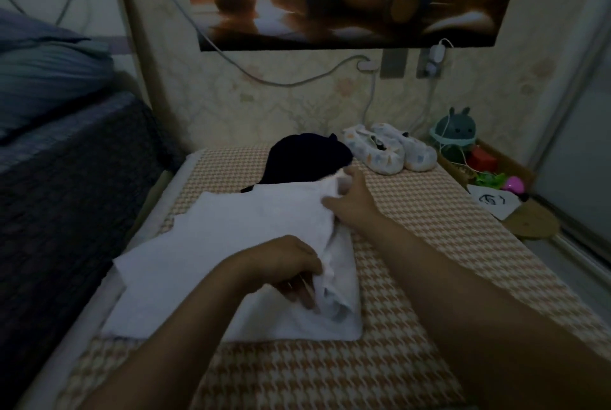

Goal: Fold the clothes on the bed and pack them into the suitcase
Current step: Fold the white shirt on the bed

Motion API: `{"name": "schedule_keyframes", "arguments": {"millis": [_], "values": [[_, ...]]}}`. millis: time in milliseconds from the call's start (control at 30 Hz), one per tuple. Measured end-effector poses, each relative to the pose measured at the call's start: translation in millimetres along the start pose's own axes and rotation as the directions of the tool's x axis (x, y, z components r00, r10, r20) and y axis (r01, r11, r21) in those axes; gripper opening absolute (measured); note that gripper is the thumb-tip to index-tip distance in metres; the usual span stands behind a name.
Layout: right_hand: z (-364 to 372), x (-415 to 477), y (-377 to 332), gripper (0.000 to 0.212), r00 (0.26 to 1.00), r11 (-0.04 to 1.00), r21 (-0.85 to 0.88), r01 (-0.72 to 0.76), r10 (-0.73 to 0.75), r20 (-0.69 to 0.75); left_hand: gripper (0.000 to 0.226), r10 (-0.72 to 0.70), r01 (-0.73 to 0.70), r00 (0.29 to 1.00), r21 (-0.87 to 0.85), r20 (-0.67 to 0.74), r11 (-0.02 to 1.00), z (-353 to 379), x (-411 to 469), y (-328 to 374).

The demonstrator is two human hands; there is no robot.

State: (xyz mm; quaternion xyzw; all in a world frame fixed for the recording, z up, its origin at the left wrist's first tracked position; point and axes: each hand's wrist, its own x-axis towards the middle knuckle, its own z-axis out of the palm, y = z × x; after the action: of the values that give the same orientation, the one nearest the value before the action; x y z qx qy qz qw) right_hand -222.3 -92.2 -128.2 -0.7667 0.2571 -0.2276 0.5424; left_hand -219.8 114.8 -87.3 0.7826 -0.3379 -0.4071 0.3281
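A white garment [215, 244] lies partly folded on the small bed with a brown houndstooth cover [413, 244]. My left hand [291, 269] grips the garment's right edge near the front, fingers curled into the cloth. Farther back, my right hand [353, 201] pinches the same edge at its far corner. Behind the white garment lies a black garment [304, 158]. No suitcase is in view.
A pair of pale patterned baby shoes [390, 150] sits at the bed's far end. A box of toys [476, 158] stands at the right by a sliding door. A dark bed with a blue pillow [43, 72] fills the left.
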Motion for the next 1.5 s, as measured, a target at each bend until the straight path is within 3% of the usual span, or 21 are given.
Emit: {"name": "schedule_keyframes", "arguments": {"millis": [33, 100, 200, 233, 267, 300, 367, 400, 467, 533, 567, 633, 700, 733, 800, 867, 900, 1200, 1333, 1433, 1500], "values": [[12, -2, -7, 0.089, 0.996, 0.993, 0.12, -0.009, -0.001, 0.089, 0.026, -0.045, 0.045, 0.999, 0.002, 0.026, 0.999, -12, -5, -5], [36, -8, -13, 0.086, 0.984, 0.988, 0.153, -0.026, -0.002, 0.181, 0.029, -0.197, 0.186, 0.977, 0.133, 0.075, 0.973, -34, -13, -19], [48, -19, 11, 0.056, 0.968, 0.945, -0.287, 0.159, -0.092, 0.234, 0.023, -0.452, 0.423, 0.891, 0.422, -0.034, 0.802, -56, -8, -50], [49, -22, 22, 0.05, 0.954, 0.876, -0.421, 0.235, -0.126, 0.271, 0.02, -0.428, 0.441, 0.892, 0.496, -0.148, 0.748, -58, -2, -59], [50, -24, 34, 0.047, 0.937, 0.806, -0.512, 0.297, -0.143, 0.317, 0.017, -0.316, 0.424, 0.906, 0.559, -0.283, 0.713, -57, 7, -66], [52, -25, 44, 0.048, 0.923, 0.746, -0.571, 0.341, -0.151, 0.355, 0.018, -0.125, 0.368, 0.903, 0.591, -0.41, 0.718, -53, 16, -69], [57, -23, 55, 0.052, 0.912, 0.698, -0.611, 0.374, -0.158, 0.379, 0.022, 0.249, 0.13, 0.817, 0.587, -0.52, 0.799, -37, 26, -64], [59, -22, 55, 0.056, 0.916, 0.697, -0.618, 0.364, -0.149, 0.372, 0.027, 0.384, -0.001, 0.788, 0.622, -0.481, 0.783, -27, 29, -61], [61, -16, 59, 0.062, 0.935, 0.648, -0.683, 0.336, -0.14, 0.327, 0.05, 0.436, -0.113, 0.852, 0.711, -0.29, 0.694, -8, 38, -64], [58, -9, 62, 0.066, 0.955, 0.557, -0.778, 0.29, -0.122, 0.269, 0.074, 0.215, -0.04, 0.966, 0.742, -0.142, 0.669, 5, 45, -77], [55, -5, 63, 0.067, 0.957, 0.534, -0.797, 0.284, -0.102, 0.272, 0.085, 0.125, -0.01, 0.987, 0.746, -0.098, 0.666, 5, 48, -82], [51, 5, 63, 0.071, 0.936, 0.5, -0.798, 0.337, -0.083, 0.343, 0.103, 0.049, -0.001, 0.998, 0.788, -0.038, 0.615, -2, 48, -84], [51, 14, 59, 0.072, 0.901, 0.447, -0.789, 0.421, -0.105, 0.421, 0.114, 0.069, -0.017, 0.997, 0.838, -0.025, 0.546, -10, 46, -74], [53, 18, 56, 0.072, 0.886, 0.443, -0.775, 0.451, -0.113, 0.45, 0.116, 0.126, -0.034, 0.991, 0.841, -0.04, 0.541, -11, 47, -69], [61, 28, 50, 0.067, 0.861, 0.455, -0.745, 0.489, -0.11, 0.497, 0.122, 0.2, -0.087, 0.979, 0.775, -0.051, 0.626, -8, 49, -64], [68, 40, 46, 0.062, 0.844, 0.456, -0.736, 0.5, -0.067, 0.532, 0.133, 0.152, -0.101, 0.988, 0.689, -0.013, 0.717, -1, 51, -67], [70, 45, 46, 0.061, 0.842, 0.464, -0.734, 0.496, -0.05, 0.537, 0.135, 0.118, -0.095, 0.993, 0.692, 0.014, 0.716, 0, 50, -70], [68, 34, 59, 0.064, 0.859, 0.487, -0.715, 0.502, -0.182, 0.479, 0.143, -0.017, -0.11, 0.988, 0.781, 0.153, 0.614, -14, 45, -76], [67, 18, 51, 0.063, 0.865, 0.436, -0.762, 0.48, -0.089, 0.493, 0.14, -0.034, -0.087, 0.99, 0.79, 0.135, 0.607, -13, 29, -81], [78, -3, 34, 0.061, 0.883, 0.455, -0.773, 0.443, -0.07, 0.465, 0.117, 0.037, -0.098, 0.994, 0.724, 0.099, 0.683, -12, 9, -84], [93, -19, 20, 0.057, 0.86, 0.47, -0.733, 0.491, -0.126, 0.495, 0.078, 0.191, -0.161, 0.982, 0.594, 0.013, 0.788, -21, -2, -87]]}}
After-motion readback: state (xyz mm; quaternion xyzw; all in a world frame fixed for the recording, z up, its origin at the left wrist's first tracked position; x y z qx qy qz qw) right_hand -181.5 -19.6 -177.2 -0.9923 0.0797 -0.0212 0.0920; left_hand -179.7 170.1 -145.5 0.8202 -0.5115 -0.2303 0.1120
